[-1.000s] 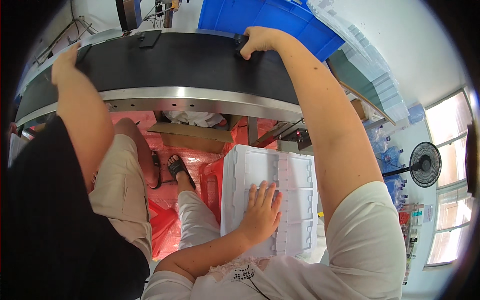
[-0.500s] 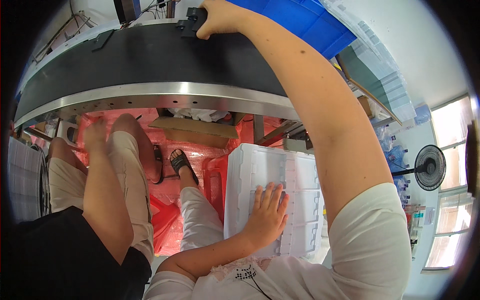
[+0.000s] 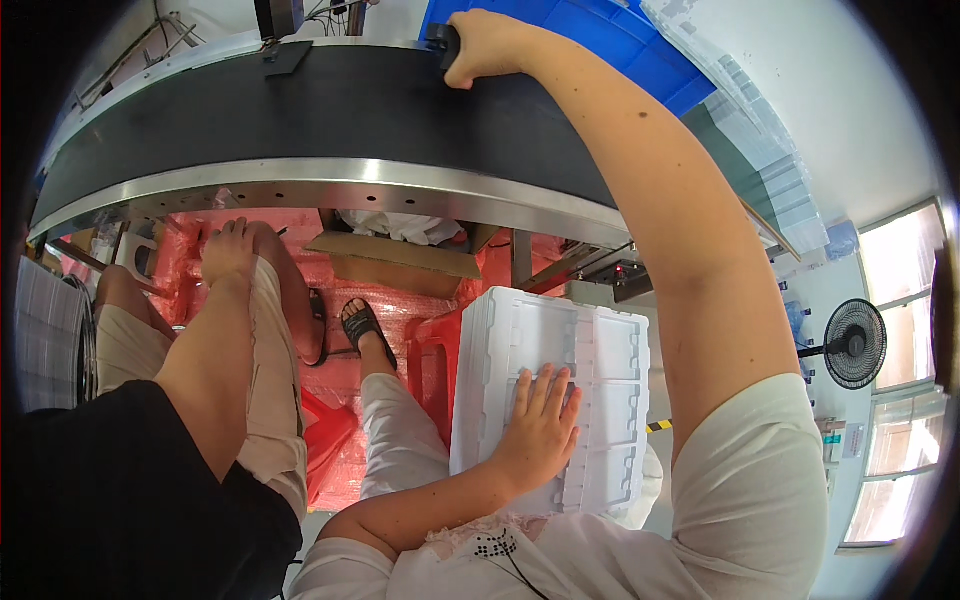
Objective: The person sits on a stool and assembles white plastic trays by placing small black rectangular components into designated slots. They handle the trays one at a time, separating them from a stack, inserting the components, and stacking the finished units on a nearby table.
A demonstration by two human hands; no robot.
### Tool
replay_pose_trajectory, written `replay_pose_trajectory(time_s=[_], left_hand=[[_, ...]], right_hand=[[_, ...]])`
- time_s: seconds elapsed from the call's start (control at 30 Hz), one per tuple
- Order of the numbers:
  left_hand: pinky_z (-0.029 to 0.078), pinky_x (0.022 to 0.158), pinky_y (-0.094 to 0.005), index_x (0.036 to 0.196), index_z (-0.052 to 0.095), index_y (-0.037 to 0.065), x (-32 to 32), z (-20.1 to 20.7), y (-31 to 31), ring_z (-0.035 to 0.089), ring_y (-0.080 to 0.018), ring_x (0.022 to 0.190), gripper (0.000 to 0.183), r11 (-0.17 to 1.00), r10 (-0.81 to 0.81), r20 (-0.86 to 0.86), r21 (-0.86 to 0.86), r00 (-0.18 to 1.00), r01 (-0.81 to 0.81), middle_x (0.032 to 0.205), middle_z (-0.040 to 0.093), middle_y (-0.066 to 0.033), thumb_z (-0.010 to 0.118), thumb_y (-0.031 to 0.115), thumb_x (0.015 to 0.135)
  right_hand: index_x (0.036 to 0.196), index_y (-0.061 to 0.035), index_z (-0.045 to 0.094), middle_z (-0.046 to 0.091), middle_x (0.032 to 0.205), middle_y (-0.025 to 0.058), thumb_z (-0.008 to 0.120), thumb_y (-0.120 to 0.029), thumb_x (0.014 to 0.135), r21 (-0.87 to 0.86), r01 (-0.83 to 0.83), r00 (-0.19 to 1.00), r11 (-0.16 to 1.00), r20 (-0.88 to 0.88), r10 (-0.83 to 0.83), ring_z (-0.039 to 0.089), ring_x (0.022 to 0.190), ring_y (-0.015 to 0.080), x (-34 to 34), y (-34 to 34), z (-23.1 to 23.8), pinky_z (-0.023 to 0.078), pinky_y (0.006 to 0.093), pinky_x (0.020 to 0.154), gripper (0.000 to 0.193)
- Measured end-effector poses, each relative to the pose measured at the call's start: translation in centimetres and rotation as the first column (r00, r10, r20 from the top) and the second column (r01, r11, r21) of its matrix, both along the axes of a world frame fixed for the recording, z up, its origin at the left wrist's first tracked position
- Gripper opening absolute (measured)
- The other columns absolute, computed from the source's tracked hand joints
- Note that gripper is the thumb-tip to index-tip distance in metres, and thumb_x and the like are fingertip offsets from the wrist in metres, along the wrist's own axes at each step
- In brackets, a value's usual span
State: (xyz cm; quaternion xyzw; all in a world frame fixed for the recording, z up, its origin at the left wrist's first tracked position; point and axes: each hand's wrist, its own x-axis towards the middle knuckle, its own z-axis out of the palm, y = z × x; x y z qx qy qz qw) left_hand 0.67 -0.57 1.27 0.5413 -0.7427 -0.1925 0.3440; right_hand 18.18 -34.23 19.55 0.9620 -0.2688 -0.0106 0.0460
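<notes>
My right hand point(image 3: 490, 45) reaches far out over the black conveyor belt point(image 3: 330, 110). Its fingers are curled around a small black object point(image 3: 443, 45) at the belt's far edge. My left hand point(image 3: 540, 425) lies flat, fingers spread, on top of a stack of white moulded plastic trays point(image 3: 610, 350). The stack stands beside my knee, below the belt's steel rim. The hand holds nothing.
A seated co-worker in a black top and beige shorts is at the left, one hand point(image 3: 228, 250) on a knee. A blue crate point(image 3: 600, 40) and stacked clear trays point(image 3: 760, 140) lie past the belt. Red plastic film point(image 3: 400, 300), cardboard point(image 3: 390, 255) and a fan point(image 3: 855, 345) are around.
My right hand swung left along the belt's far edge, then partway back right. The co-worker's arm came off the belt and down to the knee. My left hand stayed on the trays.
</notes>
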Motion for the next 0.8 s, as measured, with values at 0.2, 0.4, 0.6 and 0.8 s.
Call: replay_pose_trajectory(time_s=[0.2, 0.4, 0.6, 0.8], left_hand=[[0.014, 0.109, -0.0591, 0.125, 0.048, -0.001, 0.2, -0.2, 0.1, 0.028, -0.0431, 0.13, 0.054, 1.0, -0.006, 0.018, 0.018, 1.0, 0.006, 0.134, 0.038, -0.024, 0.061, 0.026, 0.08], [0.013, 0.109, -0.0589, 0.126, 0.048, -0.001, 0.4, -0.6, 0.4, 0.028, -0.0433, 0.131, 0.056, 0.989, -0.083, 0.156, 0.138, 0.984, 0.062, 0.133, 0.039, -0.024, 0.061, 0.027, 0.08], [0.009, 0.11, -0.0595, 0.13, 0.044, -0.001, -0.3, -1.4, 0.4, 0.026, -0.0454, 0.13, 0.059, 0.999, -0.026, -0.184, -0.036, 0.983, 0.02, 0.134, 0.038, -0.0251, 0.058, 0.03, 0.081], [0.01, 0.109, -0.0601, 0.13, 0.043, -0.002, -0.7, -0.8, 0.2, 0.026, -0.0466, 0.13, 0.061, 0.997, 0.051, -0.066, -0.05, 0.996, -0.055, 0.135, 0.036, -0.0256, 0.058, 0.031, 0.081]], right_hand=[[0.086, 0.0072, 0.063, 0.064, 0.084, 0.0261, 0.073, -0.022, 0.048, 0.172, -0.117, 0.948, 0.978, 0.314, 0.058, 0.064, 0.082, 0.0347, 3.7, 2.9, 1.1, 0.053, 0.0372, 0.07, 0.05], [0.075, 0.0036, 0.067, 0.064, 0.086, 0.027, 0.074, -0.024, 0.045, 0.112, -0.087, 0.968, 0.99, 0.245, 0.057, 0.064, 0.082, 0.0352, 8.6, 3.1, -0.4, 0.053, 0.0375, 0.07, 0.042], [0.089, 0.0014, 0.07, 0.067, 0.094, 0.021, 0.071, -0.037, 0.05, 0.113, -0.022, 0.975, 0.993, -0.217, 0.046, 0.065, 0.087, 0.0309, 8.8, 1.0, -0.4, 0.053, 0.0389, 0.074, 0.054], [0.107, 0.0011, 0.06, 0.065, 0.097, 0.0186, 0.071, -0.023, 0.048, 0.269, 0.102, 0.993, 0.958, -0.084, -0.082, 0.062, 0.091, 0.0309, 5.1, -0.5, -1.4, 0.049, 0.0388, 0.076, 0.064]])
